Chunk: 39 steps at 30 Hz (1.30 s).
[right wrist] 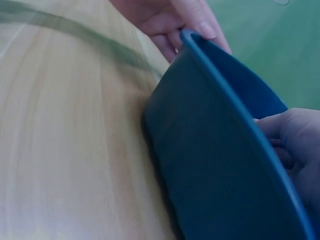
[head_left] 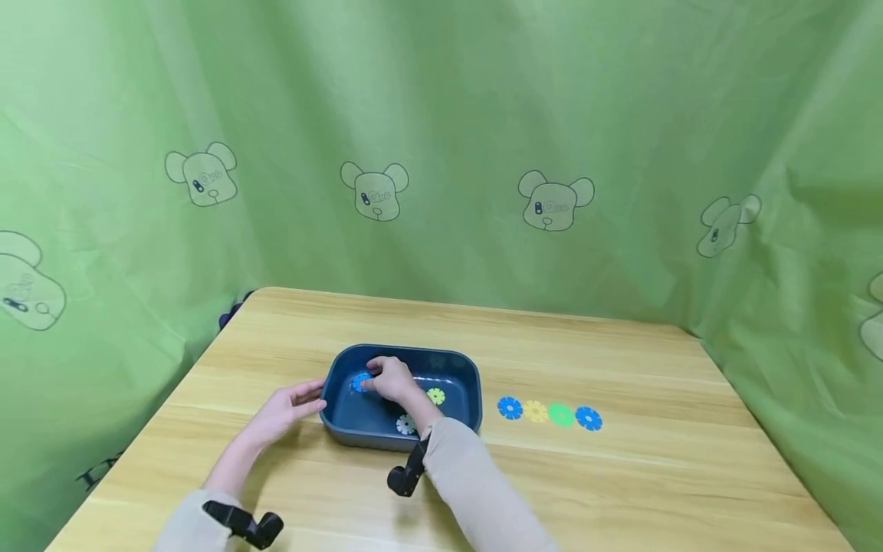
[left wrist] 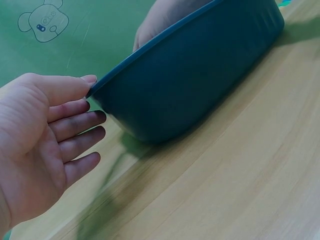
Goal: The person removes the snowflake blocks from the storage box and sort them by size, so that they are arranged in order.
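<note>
A dark blue plastic basin [head_left: 372,441] stands on the wooden table. My left hand [head_left: 279,414] is at its left end; in the left wrist view the thumb touches the rim and the other fingers [left wrist: 82,125] extend loosely beside the outer wall. Inside the basin, my right hand [head_left: 395,381] reaches to a blue notched disc [head_left: 358,382], the thumb overlapping its edge. Whether the fingers pinch this disc cannot be made out; the basin wall hides the fingertips in the right wrist view. A yellow-green notched disc [head_left: 436,395] and a whitish one [head_left: 405,424] lie on the basin floor.
Right of the basin, a row of notched discs lies on the table [head_left: 655,460]: a blue disc [head_left: 510,408], a yellow disc [head_left: 535,412], a green disc [head_left: 562,415] and another blue disc [head_left: 589,418]. A green curtain [head_left: 455,261] hangs behind and at both sides.
</note>
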Tool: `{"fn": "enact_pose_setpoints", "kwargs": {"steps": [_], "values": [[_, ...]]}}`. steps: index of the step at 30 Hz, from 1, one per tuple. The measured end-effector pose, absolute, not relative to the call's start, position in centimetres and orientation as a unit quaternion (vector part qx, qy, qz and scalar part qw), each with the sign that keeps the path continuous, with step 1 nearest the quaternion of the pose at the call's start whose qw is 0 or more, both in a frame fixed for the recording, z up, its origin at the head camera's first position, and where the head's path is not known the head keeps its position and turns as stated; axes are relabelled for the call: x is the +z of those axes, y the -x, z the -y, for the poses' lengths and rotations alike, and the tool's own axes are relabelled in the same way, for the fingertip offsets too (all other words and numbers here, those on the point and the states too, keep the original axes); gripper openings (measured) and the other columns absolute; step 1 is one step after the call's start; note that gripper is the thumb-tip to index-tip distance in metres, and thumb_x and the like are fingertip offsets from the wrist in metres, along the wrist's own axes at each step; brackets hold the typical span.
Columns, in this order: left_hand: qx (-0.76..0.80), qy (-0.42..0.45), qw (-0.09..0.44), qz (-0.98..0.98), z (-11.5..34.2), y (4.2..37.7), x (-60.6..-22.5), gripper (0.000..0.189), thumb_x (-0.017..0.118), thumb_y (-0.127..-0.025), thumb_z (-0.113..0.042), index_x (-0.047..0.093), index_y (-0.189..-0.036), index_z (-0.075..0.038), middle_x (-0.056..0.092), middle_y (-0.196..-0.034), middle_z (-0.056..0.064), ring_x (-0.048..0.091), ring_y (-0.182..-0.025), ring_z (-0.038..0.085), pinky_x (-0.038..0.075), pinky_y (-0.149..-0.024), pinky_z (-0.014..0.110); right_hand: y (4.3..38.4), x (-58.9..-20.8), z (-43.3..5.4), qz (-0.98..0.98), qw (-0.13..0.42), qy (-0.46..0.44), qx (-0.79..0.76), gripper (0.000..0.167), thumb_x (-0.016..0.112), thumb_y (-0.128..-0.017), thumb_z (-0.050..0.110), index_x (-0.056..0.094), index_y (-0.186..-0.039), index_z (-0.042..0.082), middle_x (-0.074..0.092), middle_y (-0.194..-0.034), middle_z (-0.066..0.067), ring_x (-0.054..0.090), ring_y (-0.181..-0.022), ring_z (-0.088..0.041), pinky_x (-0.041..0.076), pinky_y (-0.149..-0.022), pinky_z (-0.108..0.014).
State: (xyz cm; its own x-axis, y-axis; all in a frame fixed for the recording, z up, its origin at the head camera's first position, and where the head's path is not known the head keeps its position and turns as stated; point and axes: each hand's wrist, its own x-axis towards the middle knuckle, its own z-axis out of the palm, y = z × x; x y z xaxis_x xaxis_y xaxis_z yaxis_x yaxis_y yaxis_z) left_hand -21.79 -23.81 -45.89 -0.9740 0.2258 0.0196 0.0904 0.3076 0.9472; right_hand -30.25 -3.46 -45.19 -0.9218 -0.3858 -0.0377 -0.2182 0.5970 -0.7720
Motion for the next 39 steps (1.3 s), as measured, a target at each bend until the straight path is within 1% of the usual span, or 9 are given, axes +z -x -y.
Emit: {"fn": "enact_pose_setpoints", "kwargs": {"steps": [3,7,16,21,24,27,31,34,39], "values": [[0.578,-0.093,0.06,-0.809,23.7,21.7,-45.8,0.051,0.057,-0.092,-0.012,0.039,-0.132,0.015,0.045,-0.131,0.03,0.044,-0.121,0.04,0.036,-0.101,0.045,30.2,-45.5,3.5,-0.891,0.104,0.18,-0.405,0.041,0.072,-0.081,0.014,0.06,-0.118,0.0,0.063,-0.114,-0.011,0.056,-0.106,-0.024,0.046,-0.092,-0.035],[0.576,-0.094,0.062,-0.81,23.6,21.6,-45.7,0.05,0.056,-0.093,-0.012,0.039,-0.132,0.015,0.045,-0.131,0.03,0.043,-0.122,0.04,0.036,-0.101,0.046,30.2,-45.6,3.6,-0.894,0.112,0.182,-0.394,0.041,0.072,-0.081,0.014,0.061,-0.119,0.002,0.062,-0.117,-0.009,0.055,-0.108,-0.022,0.044,-0.093,-0.035],[0.58,-0.097,0.059,-0.807,23.8,21.7,-45.9,0.052,0.056,-0.092,-0.012,0.038,-0.132,0.016,0.046,-0.131,0.031,0.044,-0.121,0.04,0.036,-0.101,0.045,30.0,-46.1,3.9,-0.911,0.103,0.234,-0.323,0.032,0.075,-0.077,0.012,0.069,-0.108,0.008,0.064,-0.106,-0.004,0.056,-0.099,-0.018,0.045,-0.088,-0.029],[0.583,-0.098,0.057,-0.805,23.8,21.8,-45.9,0.051,0.057,-0.092,-0.012,0.038,-0.131,0.016,0.045,-0.13,0.031,0.045,-0.12,0.041,0.036,-0.101,0.045,29.8,-46.1,4.1,-0.93,0.101,0.245,-0.253,0.035,0.076,-0.077,0.016,0.068,-0.111,0.011,0.058,-0.098,-0.003,0.053,-0.088,-0.014,0.046,-0.08,-0.026],[0.582,-0.097,0.057,-0.805,23.7,21.8,-45.9,0.051,0.057,-0.092,-0.011,0.039,-0.131,0.016,0.045,-0.13,0.031,0.045,-0.12,0.04,0.036,-0.101,0.045,29.7,-46.0,4.0,-0.937,0.098,0.243,-0.229,0.036,0.076,-0.077,0.018,0.067,-0.111,0.011,0.058,-0.099,-0.004,0.052,-0.087,-0.015,0.046,-0.079,-0.027],[0.579,-0.096,0.056,-0.808,23.6,21.8,-45.9,0.051,0.057,-0.092,-0.012,0.039,-0.131,0.016,0.046,-0.13,0.031,0.045,-0.12,0.04,0.036,-0.101,0.045,29.6,-45.8,3.9,-0.939,0.097,0.237,-0.23,0.033,0.077,-0.076,0.019,0.067,-0.106,0.009,0.059,-0.099,-0.004,0.051,-0.087,-0.015,0.046,-0.078,-0.026],[0.573,-0.094,0.052,-0.812,23.6,21.8,-45.9,0.051,0.058,-0.091,-0.012,0.04,-0.131,0.016,0.046,-0.13,0.03,0.044,-0.121,0.04,0.036,-0.101,0.046,29.7,-45.6,3.6,-0.934,0.094,0.227,-0.26,0.022,0.078,-0.075,0.015,0.064,-0.091,0.008,0.056,-0.085,0.0,0.051,-0.079,-0.014,0.044,-0.07,-0.024],[0.573,-0.095,0.052,-0.812,23.5,21.8,-45.8,0.051,0.058,-0.092,-0.012,0.04,-0.131,0.016,0.046,-0.13,0.03,0.044,-0.121,0.04,0.036,-0.101,0.045,29.8,-45.5,3.3,-0.928,0.093,0.218,-0.288,0.018,0.077,-0.075,0.011,0.061,-0.082,0.009,0.054,-0.077,0.002,0.049,-0.072,-0.014,0.042,-0.064,-0.023],[0.573,-0.093,0.055,-0.812,23.6,21.7,-45.8,0.05,0.057,-0.092,-0.01,0.039,-0.131,0.016,0.045,-0.131,0.031,0.045,-0.12,0.04,0.037,-0.101,0.045,29.9,-45.4,2.6,-0.912,0.099,0.213,-0.336,0.011,0.072,-0.079,0.004,0.062,-0.079,0.006,0.055,-0.072,0.002,0.049,-0.062,-0.011,0.042,-0.055,-0.022]]}}
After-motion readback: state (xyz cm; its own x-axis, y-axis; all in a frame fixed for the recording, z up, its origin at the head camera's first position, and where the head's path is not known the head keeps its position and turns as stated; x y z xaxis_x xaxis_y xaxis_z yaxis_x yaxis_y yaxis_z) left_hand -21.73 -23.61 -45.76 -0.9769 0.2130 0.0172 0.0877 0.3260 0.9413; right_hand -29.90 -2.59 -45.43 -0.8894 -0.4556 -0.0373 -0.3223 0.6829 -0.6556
